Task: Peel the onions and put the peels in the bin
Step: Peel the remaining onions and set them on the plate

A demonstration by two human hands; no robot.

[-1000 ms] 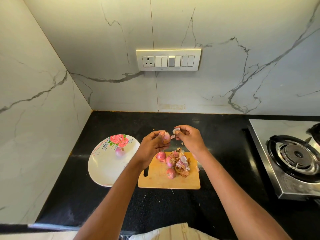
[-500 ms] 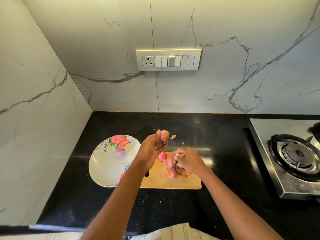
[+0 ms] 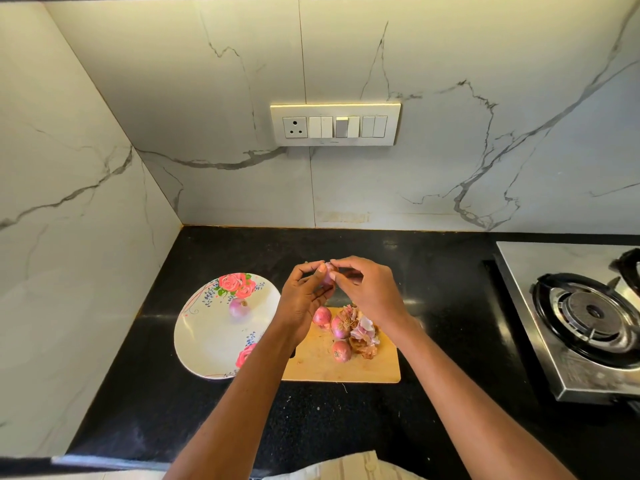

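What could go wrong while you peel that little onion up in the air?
1. The onion, pinched between the left hand and right hand, could slip and roll off the counter.
2. Bits could miss the peel pile on the cutting board and scatter.

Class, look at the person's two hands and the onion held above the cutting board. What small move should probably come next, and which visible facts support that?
Probably the right hand pulls a strip of skin off the onion that the left hand holds, then drops it on the peel pile. Its fingertips pinch at the onion's top, and three unpeeled onions wait on the cutting board.
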